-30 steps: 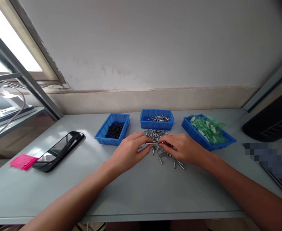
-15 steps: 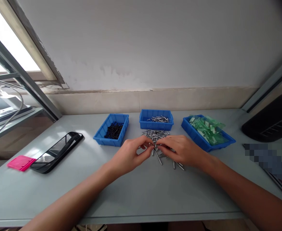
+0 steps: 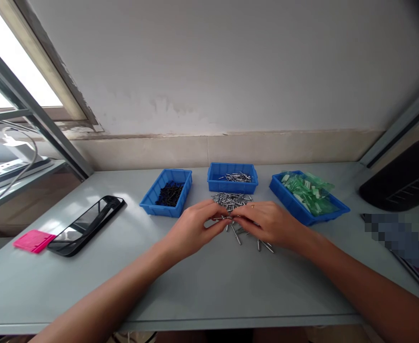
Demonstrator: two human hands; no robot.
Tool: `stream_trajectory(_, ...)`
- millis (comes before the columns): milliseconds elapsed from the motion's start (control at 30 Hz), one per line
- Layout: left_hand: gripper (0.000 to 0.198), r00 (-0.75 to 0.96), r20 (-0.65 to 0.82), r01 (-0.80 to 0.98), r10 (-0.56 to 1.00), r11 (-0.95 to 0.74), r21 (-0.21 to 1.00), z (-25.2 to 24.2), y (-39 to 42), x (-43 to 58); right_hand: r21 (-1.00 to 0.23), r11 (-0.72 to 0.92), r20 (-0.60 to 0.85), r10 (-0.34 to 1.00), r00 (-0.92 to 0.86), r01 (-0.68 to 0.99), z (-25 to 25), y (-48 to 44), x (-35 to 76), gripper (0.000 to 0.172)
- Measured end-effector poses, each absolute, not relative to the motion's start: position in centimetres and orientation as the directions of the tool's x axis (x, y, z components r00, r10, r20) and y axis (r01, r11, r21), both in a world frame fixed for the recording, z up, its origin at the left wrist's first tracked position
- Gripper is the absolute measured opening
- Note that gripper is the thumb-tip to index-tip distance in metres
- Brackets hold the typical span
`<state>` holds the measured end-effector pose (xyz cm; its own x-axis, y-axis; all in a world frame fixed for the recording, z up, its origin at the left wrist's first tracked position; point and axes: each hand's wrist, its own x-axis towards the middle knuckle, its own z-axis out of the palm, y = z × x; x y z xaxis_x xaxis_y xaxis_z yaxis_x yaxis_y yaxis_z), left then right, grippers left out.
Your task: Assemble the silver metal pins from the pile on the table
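Observation:
My left hand [image 3: 193, 229] is closed in a pinch, with a slim silver metal rod [image 3: 219, 218] between thumb and fingers. From the other side my right hand [image 3: 268, 221] pinches at the rod's end, and the fingertips of both hands nearly meet. What exactly sits between the right fingertips is too small to make out. Under and behind the hands lies a loose pile of silver metal rods [image 3: 230, 199] on the grey table [image 3: 209, 286]. Several of them stick out toward me below the right hand, which hides part of the pile.
Along the back stand a blue bin [image 3: 148, 206] of dark thin pieces, a blue bin [image 3: 232, 186] of thin silver pieces, and a blue bin [image 3: 291, 207] of green plastic packets. A phone [image 3: 86, 226] and a pink case [image 3: 34, 241] lie left; a black bottle [image 3: 402, 178] lies right.
The fingertips have shifted slightly, and the slim rod now shows lying across the left hand's fingers. Both hands otherwise keep their place over the pile.

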<state>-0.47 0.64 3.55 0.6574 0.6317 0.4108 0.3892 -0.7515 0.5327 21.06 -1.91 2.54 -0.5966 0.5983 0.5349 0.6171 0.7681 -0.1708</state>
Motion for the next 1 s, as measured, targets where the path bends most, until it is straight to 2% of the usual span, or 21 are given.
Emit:
stream_trajectory(267,0.010,0.641,0.407,0.353,0.651,-0.721,0.597,4.03,0.20,-0.25,-0.173,0.779,0.486,0.599,-0.636,0.602,2.44,-2.14,20.69,0.019)
stream_trajectory(400,0.009,0.604,0.362,0.392,0.710,-0.660,0.641,4.32,0.08,-0.13,-0.200,0.758,0.542,0.614,-0.574,0.621,2.66,-2.06,20.99,0.017)
stream_trajectory(500,0.011,0.616,0.332,0.446,0.715,-0.663,0.601,4.25,0.21,-0.13,-0.208,0.748,0.587,0.611,-0.532,0.630,2.78,-2.03,21.21,0.019)
stream_trajectory(733,0.012,0.624,0.322,0.513,0.712,-0.684,0.519,3.81,0.62,-0.32,-0.249,0.696,0.593,0.659,-0.462,0.674,2.67,-1.83,21.40,0.023)
stream_trajectory(1000,0.011,0.617,0.376,0.467,0.691,-0.706,0.532,3.82,0.66,-0.33,-0.157,0.737,0.491,0.636,-0.595,0.658,2.51,-1.57,21.19,0.021)
